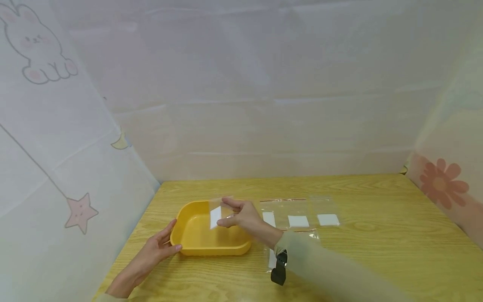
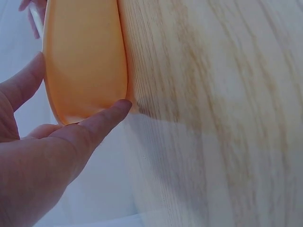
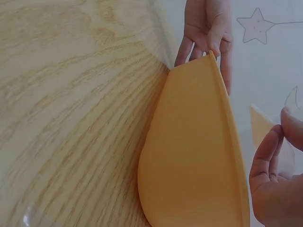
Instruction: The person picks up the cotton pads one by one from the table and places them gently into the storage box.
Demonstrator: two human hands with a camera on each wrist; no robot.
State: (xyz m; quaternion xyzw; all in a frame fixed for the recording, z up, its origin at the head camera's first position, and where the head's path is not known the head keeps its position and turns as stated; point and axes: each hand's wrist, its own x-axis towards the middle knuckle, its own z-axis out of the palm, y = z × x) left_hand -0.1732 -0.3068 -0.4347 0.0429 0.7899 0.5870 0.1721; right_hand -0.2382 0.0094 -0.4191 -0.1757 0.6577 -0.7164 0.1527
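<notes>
A yellow plastic basin (image 1: 211,251) sits on the table at left of centre in the head view. My left hand (image 1: 155,251) holds it by its left end, fingers at the end wall and thumb at the near corner. Over the basin's opening, my right hand (image 1: 243,219) pinches a small clear zip bag (image 1: 216,217) with a flat white piece in it, between thumb and fingers. In the right wrist view the bag (image 3: 260,124) stands tilted above the rim, partly hidden by the fingers. The left thumb (image 3: 216,35) lies at the rim there.
Several similar clear bags with white pieces lie right of the basin, among them ones at the middle (image 1: 298,221) and far right (image 1: 328,219). Another bag (image 1: 272,259) lies nearer, partly under the right forearm with its black wristband (image 1: 279,268). Printed cloth walls (image 1: 264,126) surround the wooden table.
</notes>
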